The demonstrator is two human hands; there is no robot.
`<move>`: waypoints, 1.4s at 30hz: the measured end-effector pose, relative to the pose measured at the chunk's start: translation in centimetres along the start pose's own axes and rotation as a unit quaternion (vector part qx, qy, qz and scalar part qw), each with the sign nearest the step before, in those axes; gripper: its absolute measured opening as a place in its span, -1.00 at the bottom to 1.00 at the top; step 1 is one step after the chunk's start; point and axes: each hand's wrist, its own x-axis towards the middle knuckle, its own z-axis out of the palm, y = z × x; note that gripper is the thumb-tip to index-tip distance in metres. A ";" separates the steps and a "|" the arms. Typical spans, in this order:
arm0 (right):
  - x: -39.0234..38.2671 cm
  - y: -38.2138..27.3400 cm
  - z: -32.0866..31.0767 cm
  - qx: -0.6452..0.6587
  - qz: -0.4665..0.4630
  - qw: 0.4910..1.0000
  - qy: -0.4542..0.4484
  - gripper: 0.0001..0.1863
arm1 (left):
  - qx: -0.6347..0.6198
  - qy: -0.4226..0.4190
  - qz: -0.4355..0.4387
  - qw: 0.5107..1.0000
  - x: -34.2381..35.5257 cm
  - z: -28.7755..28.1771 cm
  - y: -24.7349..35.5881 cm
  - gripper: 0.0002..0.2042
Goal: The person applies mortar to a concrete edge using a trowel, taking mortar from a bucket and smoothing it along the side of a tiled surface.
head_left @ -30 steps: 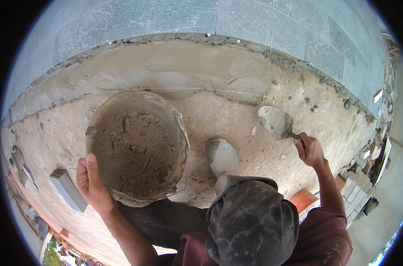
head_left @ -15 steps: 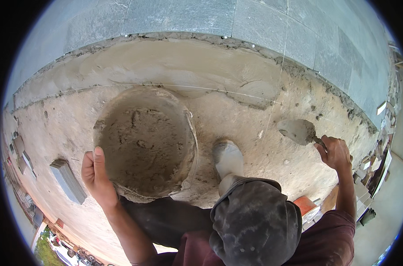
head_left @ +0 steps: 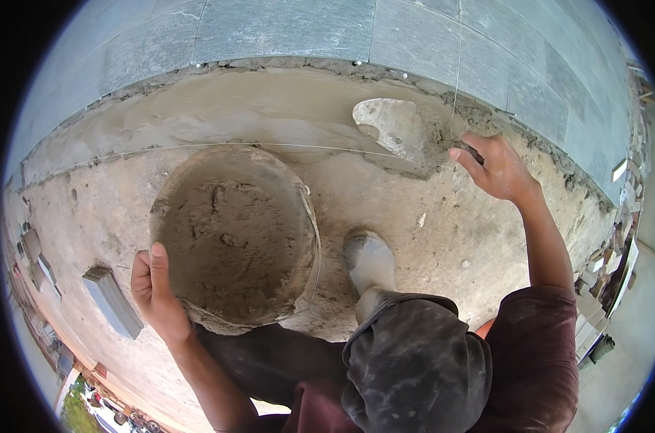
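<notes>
At the lower left, my left hand (head_left: 154,289) grips the rim of a round mortar-crusted bucket (head_left: 307,216), which holds rough grey-brown mortar (head_left: 223,231). My right hand (head_left: 495,166) is closed on the handle of a trowel (head_left: 389,126), whose pale, dirty blade is over the smoothed band of wet mortar (head_left: 234,105). A thin white string (head_left: 270,145) runs along the band's near side, and another crosses near the trowel. Grey floor tiles (head_left: 277,29) line the far side of the band, with small white pieces (head_left: 358,63) along their broken mortar edge.
A stack of grey tiles (head_left: 111,299) lies left of the bucket on rough concrete (head_left: 443,252). My boot (head_left: 367,263) stands right of the bucket. Loose blocks and offcuts (head_left: 591,317) line the right side. A dark cap (head_left: 418,364) fills the lower middle of the view.
My right hand has moved forward and left with the trowel, from the bare concrete onto the mortar band. My left hand stays on the bucket.
</notes>
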 end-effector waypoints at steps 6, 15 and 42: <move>3.7 -0.9 2.2 -0.084 -0.037 0.996 -0.011 -0.49 | 0.025 -0.013 0.019 0.999 -0.1 -1.5 -0.6 -0.58; 2.0 -1.4 -0.2 -0.085 0.010 0.996 -0.009 -0.48 | 0.004 -0.030 -0.005 1.000 0.1 -2.8 -1.4 -0.64; -5.7 -9.3 13.5 0.072 -0.067 0.995 0.018 -0.67 | 0.006 0.001 -0.033 0.999 1.0 -4.4 -2.6 -0.62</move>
